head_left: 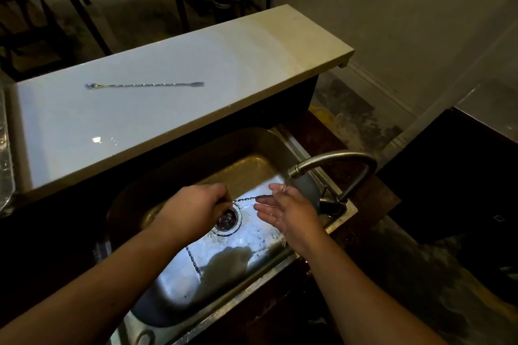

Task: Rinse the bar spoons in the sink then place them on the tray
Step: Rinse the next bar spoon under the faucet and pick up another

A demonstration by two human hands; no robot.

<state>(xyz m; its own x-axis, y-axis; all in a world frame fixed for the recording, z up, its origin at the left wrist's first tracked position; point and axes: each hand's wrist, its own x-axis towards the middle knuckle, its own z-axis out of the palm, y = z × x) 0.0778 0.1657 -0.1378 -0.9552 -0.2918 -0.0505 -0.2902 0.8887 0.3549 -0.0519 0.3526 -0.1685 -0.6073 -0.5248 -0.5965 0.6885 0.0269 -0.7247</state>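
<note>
As the bar spoon [246,199] stretches level across the sink [196,165], just above the drain [228,218], you can see how the job is split between the two hands. The left hand [196,204] is curled tight round one end of the twisted stem, knuckles up, acting as the handle. The right hand [283,210] sits at the other end with fingers straight and spread, palm turned inward, right under the mouth of the faucet [336,159]. It looks wet and glistening, and the spoon's far tip meets its fingers, though that tip is hidden behind them, so I can't tell which end of the spoon it is. My read is that the flat hand is there to rub the metal under the stream while the other hand steadies it, and keeping the spoon low in the basin should hold the splash inside. This is the rinse step, well short of any set-down.

Further out, a second spoon [145,85] lies flat on the pale counter [224,59] behind the sink, bowl to the left, forked end to the right, well apart from both hands. Whether it has been rinsed, I cannot tell. A thin chain [193,260] trails down the near wall of the basin. At the far left edge there's a shiny metal edge [5,165]; whether that is where the spoons are meant to end up, I cannot tell.
</note>
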